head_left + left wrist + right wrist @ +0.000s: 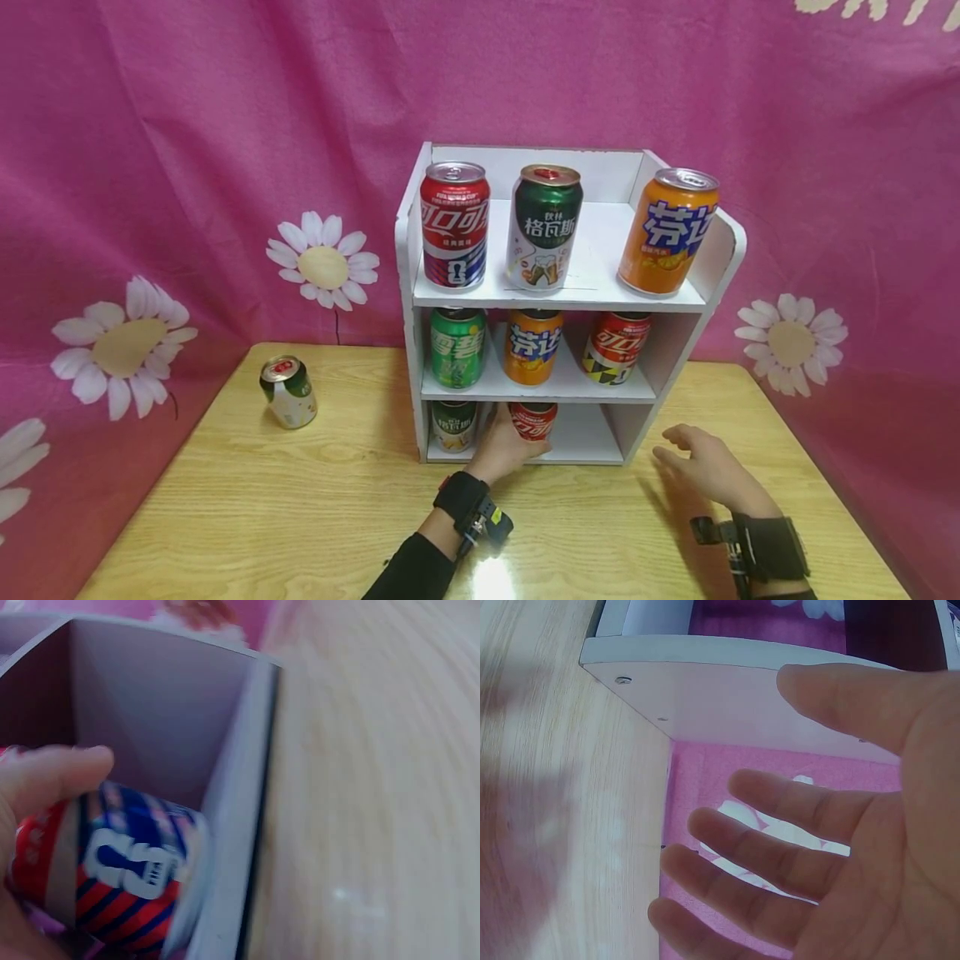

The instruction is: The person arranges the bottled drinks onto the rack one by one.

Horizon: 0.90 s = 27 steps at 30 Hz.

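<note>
My left hand reaches into the bottom compartment of the white shelf and grips a red cola can around its side. In the left wrist view the thumb lies across that can, which shows a blue and red striped lower part and stands at the shelf board. To the can's left is a green and white kvass can. My right hand hangs beside the shelf's right side, fingers spread and relaxed, nothing in it; the right wrist view shows its palm and fingers.
A red cola can, a kvass can and an orange soda can occupy the top level. Green, orange and red cans fill the middle one. Another kvass can stands on the wooden table, left.
</note>
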Motion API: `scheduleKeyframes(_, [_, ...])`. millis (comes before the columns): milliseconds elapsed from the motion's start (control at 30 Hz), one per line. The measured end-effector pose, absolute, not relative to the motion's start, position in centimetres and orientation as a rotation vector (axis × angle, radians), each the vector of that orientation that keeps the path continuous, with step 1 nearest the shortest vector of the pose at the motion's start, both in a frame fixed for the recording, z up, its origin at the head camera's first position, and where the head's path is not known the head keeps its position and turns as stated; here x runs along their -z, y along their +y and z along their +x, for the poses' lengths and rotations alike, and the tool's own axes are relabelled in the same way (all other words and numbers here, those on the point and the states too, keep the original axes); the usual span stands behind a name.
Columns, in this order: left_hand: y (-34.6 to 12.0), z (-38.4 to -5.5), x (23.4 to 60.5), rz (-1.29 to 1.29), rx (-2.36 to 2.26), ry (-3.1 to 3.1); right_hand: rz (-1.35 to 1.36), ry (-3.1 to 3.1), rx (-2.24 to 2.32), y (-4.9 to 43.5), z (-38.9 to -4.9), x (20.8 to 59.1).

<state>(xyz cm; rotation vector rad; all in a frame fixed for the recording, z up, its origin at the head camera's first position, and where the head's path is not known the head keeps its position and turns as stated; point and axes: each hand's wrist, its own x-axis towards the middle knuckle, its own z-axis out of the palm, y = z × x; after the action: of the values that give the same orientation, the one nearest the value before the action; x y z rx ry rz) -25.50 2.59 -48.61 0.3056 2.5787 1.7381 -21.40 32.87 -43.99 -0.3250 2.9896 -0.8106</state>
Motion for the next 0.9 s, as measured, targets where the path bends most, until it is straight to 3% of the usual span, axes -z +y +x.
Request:
scheduleKeyframes(267, [1.87,-25.62,48.17,0.458,-1.835,2.368,-0.331,2.991,0.805,32.84,-21.34,43.80])
scheduleKeyframes(900, [2.23,-25.75,48.54,0.406,-1.824,2.503,-0.316,2.984,0.819,32.78,-21.30,43.91])
